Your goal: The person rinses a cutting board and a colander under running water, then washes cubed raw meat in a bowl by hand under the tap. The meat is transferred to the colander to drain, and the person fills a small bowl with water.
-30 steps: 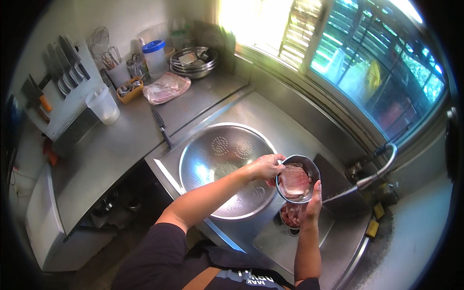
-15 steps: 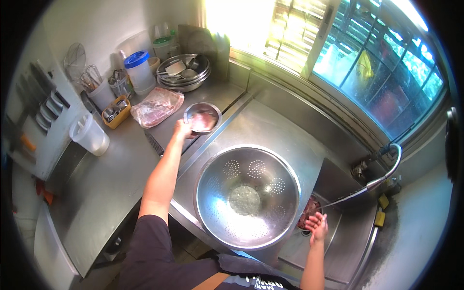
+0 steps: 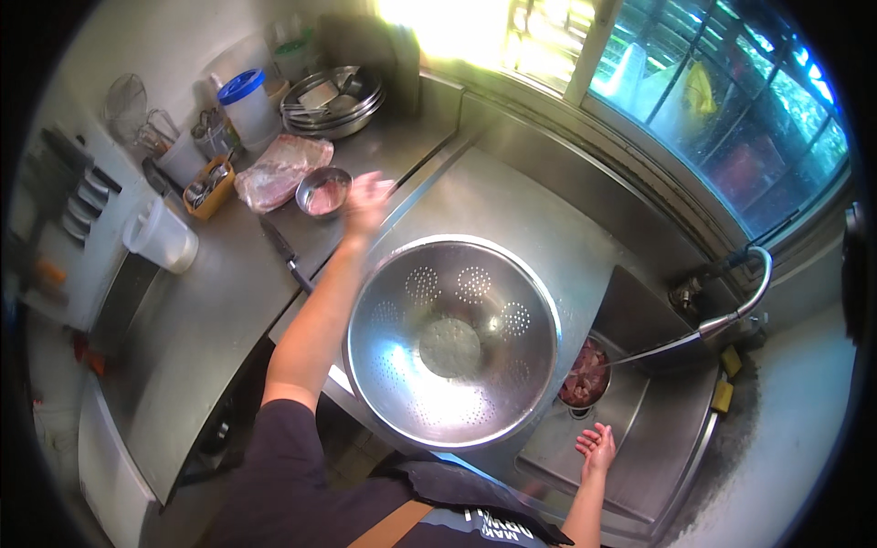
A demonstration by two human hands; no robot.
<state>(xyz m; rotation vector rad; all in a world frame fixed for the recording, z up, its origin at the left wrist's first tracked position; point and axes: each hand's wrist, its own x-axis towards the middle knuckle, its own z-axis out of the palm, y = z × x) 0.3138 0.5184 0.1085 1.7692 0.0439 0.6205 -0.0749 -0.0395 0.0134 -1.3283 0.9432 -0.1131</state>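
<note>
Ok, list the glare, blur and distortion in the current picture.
Head view: the left window pane is blown out, and glare whitens the colander low down. Head view: the left hand is smeared, likely by motion. Head view: edges bend near the rim, fisheye-style, and the corners go black.

Stainless-steel counter (image 3: pixel 215 297): metal bowl (image 3: pixel 315 177) of raw meat (image 3: pixel 327 197) just left of the left hand (image 3: pixel 367 201); plastic-wrapped meat slab (image 3: pixel 280 171) farther left; kitchen knife (image 3: pixel 281 248) left, nearer the body.
</note>
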